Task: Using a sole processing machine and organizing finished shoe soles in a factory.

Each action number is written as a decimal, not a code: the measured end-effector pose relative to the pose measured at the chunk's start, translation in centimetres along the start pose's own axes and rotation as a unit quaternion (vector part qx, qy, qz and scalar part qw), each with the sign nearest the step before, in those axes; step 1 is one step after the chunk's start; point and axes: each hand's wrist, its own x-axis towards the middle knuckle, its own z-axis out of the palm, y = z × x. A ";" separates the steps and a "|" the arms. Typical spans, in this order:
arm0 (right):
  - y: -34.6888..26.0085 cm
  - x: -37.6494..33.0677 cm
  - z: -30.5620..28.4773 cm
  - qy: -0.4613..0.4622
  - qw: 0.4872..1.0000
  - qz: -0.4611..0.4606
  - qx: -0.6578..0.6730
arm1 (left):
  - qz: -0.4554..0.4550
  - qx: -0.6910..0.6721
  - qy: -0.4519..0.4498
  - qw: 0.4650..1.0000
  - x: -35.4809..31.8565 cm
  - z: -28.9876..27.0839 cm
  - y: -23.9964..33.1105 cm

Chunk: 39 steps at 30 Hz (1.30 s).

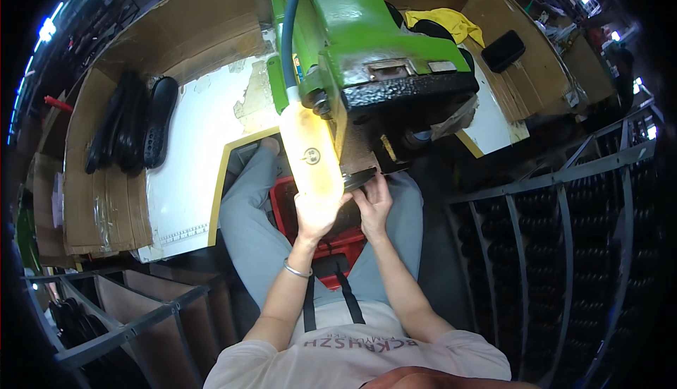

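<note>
Under the head of a green machine (352, 22) I hold a black piece (358, 179) that looks like a shoe sole; most of it is hidden by the machine and my fingers. My left hand (317, 216) is closed at its near left end, partly behind the brightly lit yellow-white lamp housing (310, 149). My right hand (374, 205) pinches its right side, thumb and fingers close to the machine's lower part. The two hands are almost touching. On the white table at the left lie several black shoe soles (161, 121), side by side.
Cardboard walls (176, 29) surround the white tabletop (197, 135). A yellow cloth (448, 23) and a black phone-like object (503, 50) lie at the far right. Metal racks stand at the right (557, 184) and lower left (134, 329). Between my legs is a red crate (282, 209).
</note>
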 end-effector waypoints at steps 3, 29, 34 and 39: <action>3.4 -2.0 -2.3 0.008 0.944 0.242 0.224 | -0.014 -0.066 0.038 0.997 -0.6 1.6 -0.8; 1.4 -1.0 -4.7 0.117 0.955 0.176 0.207 | -0.026 -0.080 0.072 0.994 0.7 2.5 3.1; -4.5 1.9 -6.5 0.208 0.978 0.001 -0.001 | 0.029 -0.032 0.057 0.997 1.4 1.2 4.4; -9.1 3.3 -5.3 0.178 0.980 -0.059 -0.071 | 0.044 -0.033 0.026 0.998 2.2 -2.1 6.3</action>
